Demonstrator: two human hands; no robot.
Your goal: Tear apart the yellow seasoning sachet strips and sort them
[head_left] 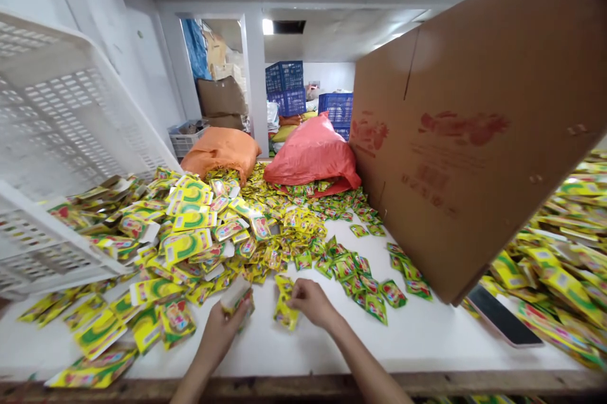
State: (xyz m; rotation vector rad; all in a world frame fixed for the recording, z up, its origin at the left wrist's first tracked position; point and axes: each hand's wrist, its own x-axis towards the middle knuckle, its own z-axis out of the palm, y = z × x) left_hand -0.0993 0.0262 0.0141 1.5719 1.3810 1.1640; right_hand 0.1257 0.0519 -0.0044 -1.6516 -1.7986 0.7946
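Left hand [222, 323] grips carton [237, 294]; right hand [313, 303] pinches yellow sachets [283, 314] outside it — big loose heap [301, 222] remains.

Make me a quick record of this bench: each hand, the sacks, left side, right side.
Left hand: holds a small printed cardboard box with a white side
Right hand: fingers at yellow printed sachets; grip unclear
Sacks: orange plastic sack left of red plastic sack
Left side: tilted white perforated plastic crate
Right side: large brown cardboard carton, flat black-screened phone near its lower corner
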